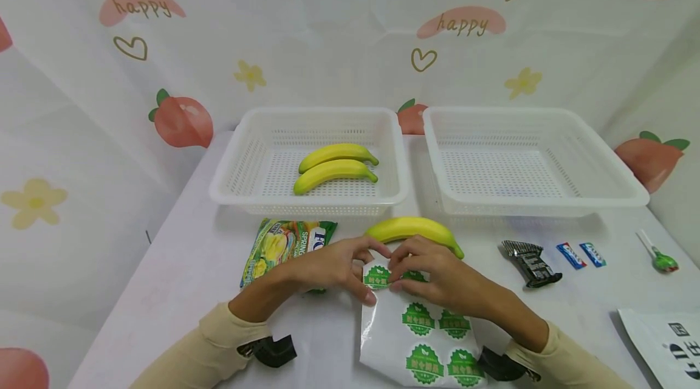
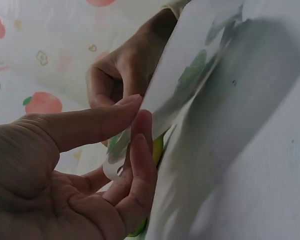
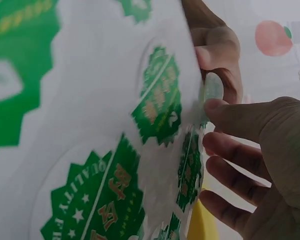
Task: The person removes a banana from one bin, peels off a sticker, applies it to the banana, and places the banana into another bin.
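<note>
A glossy white sheet of round green stickers (image 1: 384, 331) stands tilted in front of me, its upper edge between both hands. My left hand (image 1: 347, 264) pinches that edge between thumb and fingers, near the left corner. Across from it, my right hand (image 1: 437, 270) has its thumb and fingertips at a sticker on the top row. A pale, partly lifted sticker (image 3: 213, 89) curls off the edge at the right thumb's tip. Just behind the hands lies a yellow banana (image 1: 412, 228), partly covered by the right fingers.
Two white baskets stand at the back; the left basket (image 1: 229, 194) holds two bananas (image 1: 336, 173), the right basket (image 1: 547, 202) nothing. A green food packet (image 1: 284, 243) lies left. Rightward are a black wrapper (image 1: 530, 262), two small blue-white packets (image 1: 571, 255), a lollipop (image 1: 663, 260) and a white bag (image 1: 651, 334).
</note>
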